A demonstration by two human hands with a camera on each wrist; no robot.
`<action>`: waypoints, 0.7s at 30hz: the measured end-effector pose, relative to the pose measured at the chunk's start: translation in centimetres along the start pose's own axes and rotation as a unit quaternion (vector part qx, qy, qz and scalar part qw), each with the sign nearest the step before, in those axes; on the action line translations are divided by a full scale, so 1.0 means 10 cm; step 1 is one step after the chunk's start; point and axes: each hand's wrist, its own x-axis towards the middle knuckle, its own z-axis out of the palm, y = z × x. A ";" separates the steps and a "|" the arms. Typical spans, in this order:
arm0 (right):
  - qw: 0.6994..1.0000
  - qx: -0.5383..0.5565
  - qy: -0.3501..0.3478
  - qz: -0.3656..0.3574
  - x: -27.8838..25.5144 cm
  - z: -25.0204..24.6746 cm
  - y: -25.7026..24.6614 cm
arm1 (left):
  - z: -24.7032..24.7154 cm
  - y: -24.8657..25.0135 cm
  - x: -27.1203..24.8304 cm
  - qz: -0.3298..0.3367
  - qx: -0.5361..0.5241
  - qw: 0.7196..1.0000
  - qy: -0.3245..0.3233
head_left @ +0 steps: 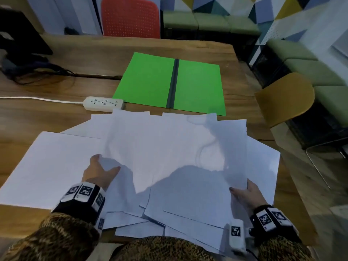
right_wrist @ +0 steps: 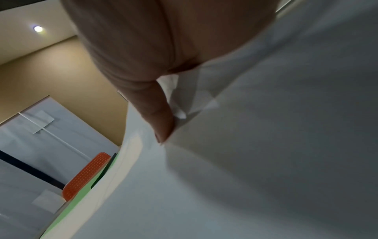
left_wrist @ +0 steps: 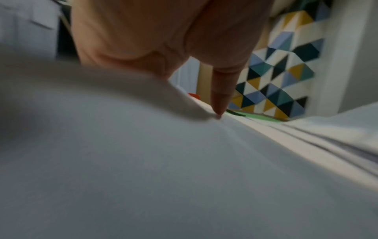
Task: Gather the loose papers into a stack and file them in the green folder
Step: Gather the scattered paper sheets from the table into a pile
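Several loose white papers [head_left: 169, 147] lie fanned over the near half of the wooden table [head_left: 243, 85]. The green folder [head_left: 148, 80] lies open and flat just behind them, its dark spine [head_left: 172, 83] running up the middle. My left hand [head_left: 105, 163] pinches the left edge of a bunch of raised sheets, and its thumb [left_wrist: 219, 100] presses down onto paper. My right hand [head_left: 240, 187] grips the right edge of the same bunch, its thumb [right_wrist: 161, 126] on top. The sheets bow up between the hands. More sheets [head_left: 47, 166] lie flat to the left and under the bunch.
A white power strip [head_left: 104, 103] with its cable lies left of the folder, touching the papers' far edge. A black monitor base and dark cables [head_left: 28, 59] sit far left. An orange chair [head_left: 130, 17] stands behind the table, a yellow chair [head_left: 284, 97] at its right.
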 end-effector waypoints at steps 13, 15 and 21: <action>0.998 -0.032 0.058 -0.020 -0.06 0.10 -0.04 | -0.83 0.88 -0.83 0.376 0.032 0.909 0.177; 0.997 -0.038 0.059 -0.016 -0.06 0.10 -0.04 | -0.90 1.03 -1.01 0.439 -0.011 0.887 0.143; 0.999 -0.018 0.039 -0.009 -0.14 0.11 -0.09 | -0.52 1.30 -1.03 0.422 -0.240 0.871 -0.072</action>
